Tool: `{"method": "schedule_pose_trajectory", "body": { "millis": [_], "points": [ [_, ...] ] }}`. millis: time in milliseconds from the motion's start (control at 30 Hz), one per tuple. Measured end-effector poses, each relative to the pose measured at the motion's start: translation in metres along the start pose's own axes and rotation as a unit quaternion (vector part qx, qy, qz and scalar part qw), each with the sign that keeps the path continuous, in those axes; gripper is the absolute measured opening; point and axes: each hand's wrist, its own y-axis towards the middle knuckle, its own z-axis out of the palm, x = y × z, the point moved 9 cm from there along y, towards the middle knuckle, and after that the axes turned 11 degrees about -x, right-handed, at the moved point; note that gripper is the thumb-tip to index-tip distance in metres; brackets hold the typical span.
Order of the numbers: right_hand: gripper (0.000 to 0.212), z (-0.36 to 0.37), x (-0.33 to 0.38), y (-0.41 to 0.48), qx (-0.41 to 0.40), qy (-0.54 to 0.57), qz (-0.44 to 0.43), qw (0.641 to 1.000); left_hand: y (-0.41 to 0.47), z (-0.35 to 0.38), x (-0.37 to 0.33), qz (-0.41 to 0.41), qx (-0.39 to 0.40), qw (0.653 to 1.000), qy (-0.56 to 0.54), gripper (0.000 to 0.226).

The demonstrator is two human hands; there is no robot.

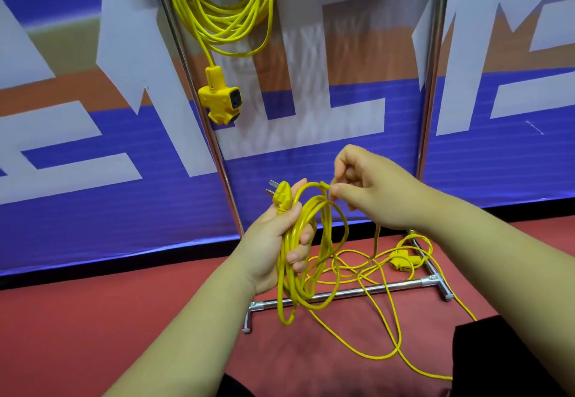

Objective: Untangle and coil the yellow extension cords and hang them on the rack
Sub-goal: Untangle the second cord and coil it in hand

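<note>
My left hand (pixel 277 241) grips a bundle of yellow cord loops (pixel 306 272) with the plug (pixel 281 195) sticking up above the thumb. My right hand (pixel 370 185) pinches the top of a loop of the same cord just right of the plug. The loose rest of this cord (pixel 379 318) trails over the red floor to a yellow socket block (pixel 403 261). A second yellow cord (pixel 224 13), coiled, hangs high on the metal rack (pixel 199 94) with its socket block (pixel 219 97) dangling below.
The rack's chrome base bar (pixel 373 289) lies on the red floor (pixel 93 318) under the loose cord. A blue, white and orange banner (pixel 93 147) stands behind the rack. Dark clothing (pixel 485 362) shows at the bottom right.
</note>
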Motion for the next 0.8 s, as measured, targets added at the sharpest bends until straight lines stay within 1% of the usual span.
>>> {"method": "schedule_pose_trajectory", "body": {
  "millis": [67, 167, 267, 400, 533, 667, 700, 733, 800],
  "points": [
    [0.023, 0.002, 0.002, -0.001, 0.005, 0.005, -0.008, 1.000, 0.002, 0.001, 0.003, 0.001, -0.002, 1.000, 0.010, 0.042],
    [0.022, 0.007, 0.006, -0.005, 0.027, 0.011, -0.020, 0.999, 0.005, 0.003, 0.007, 0.011, -0.004, 1.000, 0.011, 0.049],
    [0.023, 0.014, 0.011, -0.011, 0.059, -0.005, -0.036, 0.998, 0.007, 0.008, 0.004, 0.043, -0.002, 0.999, 0.013, 0.053],
    [0.025, 0.011, 0.013, -0.013, 0.050, -0.019, -0.032, 0.998, 0.012, 0.005, 0.002, 0.063, -0.037, 0.997, 0.033, 0.042],
    [0.028, 0.021, 0.011, -0.017, 0.088, 0.034, 0.000, 0.996, 0.012, 0.005, -0.005, 0.103, -0.070, 0.991, 0.041, 0.032],
    [0.025, 0.034, 0.010, -0.022, 0.113, 0.162, 0.051, 0.979, 0.013, -0.010, -0.026, 0.165, -0.138, 0.977, -0.014, 0.017],
    [0.024, 0.038, 0.010, -0.024, 0.121, 0.173, 0.057, 0.976, 0.013, -0.019, -0.033, 0.185, -0.166, 0.968, -0.030, 0.010],
    [0.022, 0.044, 0.009, -0.028, 0.137, 0.172, 0.063, 0.974, 0.012, -0.031, -0.040, 0.206, -0.200, 0.957, -0.038, 0.008],
    [0.020, 0.064, -0.001, -0.041, 0.194, 0.155, 0.083, 0.965, 0.010, -0.059, -0.050, 0.231, -0.275, 0.933, -0.028, 0.019]
  ]
}}
